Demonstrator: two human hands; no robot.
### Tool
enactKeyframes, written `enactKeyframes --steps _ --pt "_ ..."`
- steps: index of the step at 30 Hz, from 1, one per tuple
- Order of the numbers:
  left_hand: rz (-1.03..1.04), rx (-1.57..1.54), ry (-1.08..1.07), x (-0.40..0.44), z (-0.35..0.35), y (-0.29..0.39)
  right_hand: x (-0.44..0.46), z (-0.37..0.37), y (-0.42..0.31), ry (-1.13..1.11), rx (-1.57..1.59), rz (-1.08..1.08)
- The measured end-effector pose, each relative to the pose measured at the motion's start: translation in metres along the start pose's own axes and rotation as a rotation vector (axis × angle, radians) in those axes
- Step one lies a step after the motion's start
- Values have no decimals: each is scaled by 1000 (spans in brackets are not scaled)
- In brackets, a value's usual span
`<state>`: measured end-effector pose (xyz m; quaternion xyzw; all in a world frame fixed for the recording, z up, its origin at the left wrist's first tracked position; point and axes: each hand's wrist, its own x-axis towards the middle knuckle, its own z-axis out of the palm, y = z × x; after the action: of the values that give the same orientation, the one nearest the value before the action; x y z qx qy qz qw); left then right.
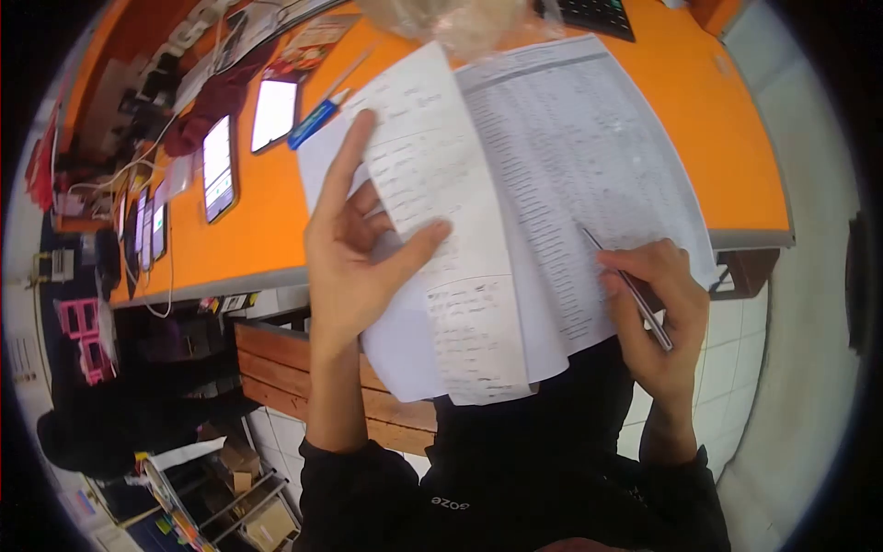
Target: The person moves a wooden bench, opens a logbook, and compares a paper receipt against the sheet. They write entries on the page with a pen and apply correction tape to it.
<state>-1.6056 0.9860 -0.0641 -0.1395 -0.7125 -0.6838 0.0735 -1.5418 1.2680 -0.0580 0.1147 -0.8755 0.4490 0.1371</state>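
My left hand (354, 248) grips a long narrow strip of paper (446, 175) covered in handwriting, with the thumb lying on its front and other fingers along its left edge and behind. Under the strip, large printed sheets (589, 138) with rows of text spread over the table and hang past its front edge. A slim pen (641, 304) is held in my right hand (667, 308), its tip at the printed rows. Whether the tip touches the paper I cannot tell.
Two lit phones, one upright-looking phone (219, 170) and another phone (275, 112), lie on the orange table (727, 156) at left. Beside them is a blue correction-pen-like object (314, 123). Several more phones and cables sit farther left. A keyboard (598, 13) and a plastic bag (451, 23) are at the back.
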Motion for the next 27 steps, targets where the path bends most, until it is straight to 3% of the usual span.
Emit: enactKeyframes --steps 9,27 --pt "35 18 -85 -4 -15 -4 -1 1 1 10 22 -20" --pt "-44 -2 -29 -4 -9 4 -2 1 3 20 21 -31"
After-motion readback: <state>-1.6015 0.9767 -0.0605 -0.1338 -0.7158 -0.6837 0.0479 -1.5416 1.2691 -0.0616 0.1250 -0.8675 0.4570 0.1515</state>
